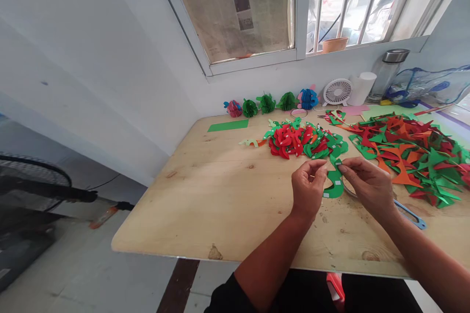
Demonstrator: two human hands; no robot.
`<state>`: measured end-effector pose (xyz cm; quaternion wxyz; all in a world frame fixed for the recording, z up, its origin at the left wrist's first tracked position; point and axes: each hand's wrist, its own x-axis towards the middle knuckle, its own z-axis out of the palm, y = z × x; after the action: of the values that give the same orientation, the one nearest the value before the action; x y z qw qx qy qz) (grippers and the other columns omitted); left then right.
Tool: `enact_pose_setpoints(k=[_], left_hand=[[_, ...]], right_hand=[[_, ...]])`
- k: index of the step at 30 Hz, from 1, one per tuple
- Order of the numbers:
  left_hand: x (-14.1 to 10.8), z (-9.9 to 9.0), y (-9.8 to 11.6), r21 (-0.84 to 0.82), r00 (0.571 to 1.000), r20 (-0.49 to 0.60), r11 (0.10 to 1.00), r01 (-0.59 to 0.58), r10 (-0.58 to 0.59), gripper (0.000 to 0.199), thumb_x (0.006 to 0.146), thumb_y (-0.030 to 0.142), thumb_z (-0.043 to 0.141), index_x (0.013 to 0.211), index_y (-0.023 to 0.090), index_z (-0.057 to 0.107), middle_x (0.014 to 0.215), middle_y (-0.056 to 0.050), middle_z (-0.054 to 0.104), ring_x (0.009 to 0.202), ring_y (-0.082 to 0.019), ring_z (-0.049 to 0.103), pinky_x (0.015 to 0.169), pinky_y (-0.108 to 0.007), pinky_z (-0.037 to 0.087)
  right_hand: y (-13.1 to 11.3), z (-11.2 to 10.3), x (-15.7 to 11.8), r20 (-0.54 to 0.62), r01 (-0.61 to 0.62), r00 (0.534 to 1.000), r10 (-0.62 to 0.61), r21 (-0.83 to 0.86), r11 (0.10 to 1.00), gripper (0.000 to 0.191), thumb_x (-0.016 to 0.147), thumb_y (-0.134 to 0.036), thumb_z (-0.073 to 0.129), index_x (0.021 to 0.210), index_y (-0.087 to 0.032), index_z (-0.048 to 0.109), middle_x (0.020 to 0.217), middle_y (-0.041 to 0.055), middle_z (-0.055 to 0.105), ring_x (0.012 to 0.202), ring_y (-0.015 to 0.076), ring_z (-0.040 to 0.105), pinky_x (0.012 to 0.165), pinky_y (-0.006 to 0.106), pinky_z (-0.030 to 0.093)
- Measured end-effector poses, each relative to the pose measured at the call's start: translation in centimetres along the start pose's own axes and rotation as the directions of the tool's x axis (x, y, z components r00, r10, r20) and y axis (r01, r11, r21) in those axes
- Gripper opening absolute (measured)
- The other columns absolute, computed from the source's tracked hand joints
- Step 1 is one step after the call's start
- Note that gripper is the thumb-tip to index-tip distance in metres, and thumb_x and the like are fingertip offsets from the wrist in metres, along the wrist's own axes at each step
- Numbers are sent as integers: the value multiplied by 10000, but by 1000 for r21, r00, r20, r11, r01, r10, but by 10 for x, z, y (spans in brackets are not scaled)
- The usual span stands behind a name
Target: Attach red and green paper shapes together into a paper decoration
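Note:
In the head view, a curved green paper cutout (335, 189) with several small white squares on it is up between my hands, over the front of the table. My right hand (369, 183) is closed, thumb and fingertips pinching the upper end of this cutout. Close to its left edge, my left hand (308, 186) is also closed, thumb against fingers; what it pinches, if anything, is too small to make out. Just beyond both hands lies a pile of red and green paper cutouts (290, 141), some with white squares. A light blue flat tool (413, 216) lies partly hidden under my right forearm.
Red, orange and green paper scraps (407, 151) heap up on the right. Along the wall stand folded paper figures (266, 102), a small white fan (338, 92) and a glass bottle (385, 76). A green strip (228, 125) lies at the wooden table's (205, 195) far left.

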<state>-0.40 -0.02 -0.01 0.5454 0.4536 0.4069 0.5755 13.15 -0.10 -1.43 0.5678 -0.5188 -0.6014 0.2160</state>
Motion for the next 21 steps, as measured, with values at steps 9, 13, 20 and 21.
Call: enact_pose_setpoints(k=[9,13,20,21], left_hand=[[3,1,1,-122,988,38,981,152,-148,147,660,219,638,746,119,703,593,-5,604,477,-59,473,494,-193,403],[2,1,3,-143,989,49,979,146,-140,132,662,214,638,741,122,693,601,4,592,490,-54,470,508,-189,410],[1,2,6,-190,989,44,971,145,-139,129,665,231,643,727,123,676,603,10,582,504,-53,471,499,-178,410],[1,2,6,-190,990,42,972,141,-135,128,662,233,648,722,123,673,597,13,576,505,-54,470,498,-178,411]], right_hand=[[10,-1,-1,59,8,998,-5,-45,999,121,752,-342,645,793,-229,641,715,5,637,687,166,582,649,306,458],[7,-1,0,74,24,997,-20,-51,998,131,754,-356,640,786,-229,641,702,3,641,678,166,593,658,312,471],[5,1,0,92,-15,996,16,-9,1000,239,734,-428,650,848,-218,637,714,16,656,662,166,611,628,299,497],[5,1,0,95,-20,995,20,-1,1000,256,733,-435,650,863,-215,634,721,20,659,666,168,612,631,301,499]])
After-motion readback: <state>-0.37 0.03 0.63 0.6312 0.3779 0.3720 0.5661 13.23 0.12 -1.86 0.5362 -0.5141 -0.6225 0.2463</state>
